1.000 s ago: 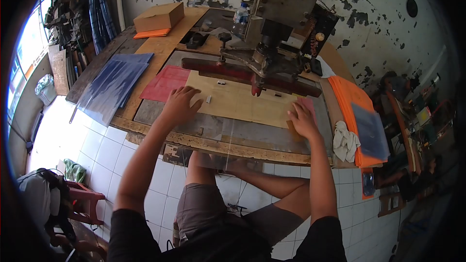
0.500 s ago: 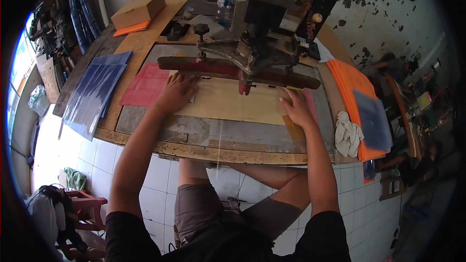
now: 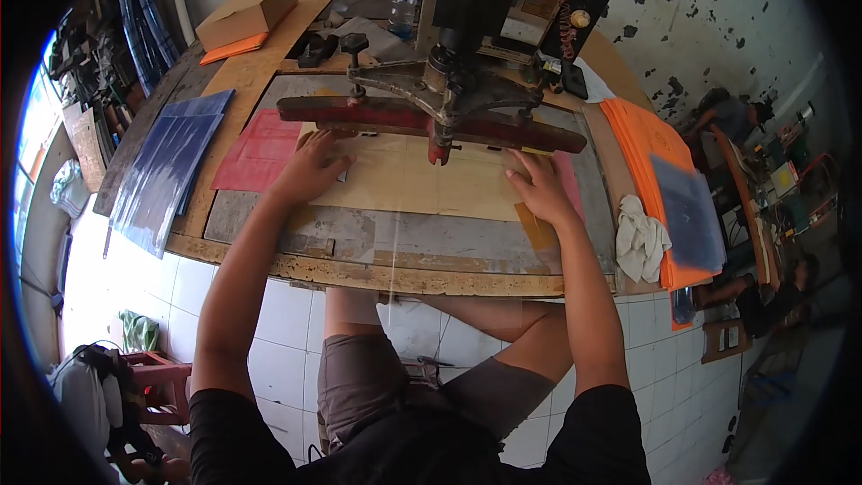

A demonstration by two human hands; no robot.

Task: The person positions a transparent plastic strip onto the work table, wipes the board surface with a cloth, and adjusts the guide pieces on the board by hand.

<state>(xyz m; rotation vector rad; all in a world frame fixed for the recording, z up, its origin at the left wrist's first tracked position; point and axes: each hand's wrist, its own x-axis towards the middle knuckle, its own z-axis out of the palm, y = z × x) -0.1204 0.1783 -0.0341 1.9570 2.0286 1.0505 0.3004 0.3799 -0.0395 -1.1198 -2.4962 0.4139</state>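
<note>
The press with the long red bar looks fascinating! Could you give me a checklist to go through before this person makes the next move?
1. Cream sheet lying flat: ok, it looks flat.
2. Left hand well clear of the red bar: not ok, it shows right by the bar's front edge.
3. Right hand at the sheet: ok, it is at the right end.
4. Gap between bar and sheet: cannot tell from this angle.
5. White cloth away from the bar: ok, it lies off to the right.
</note>
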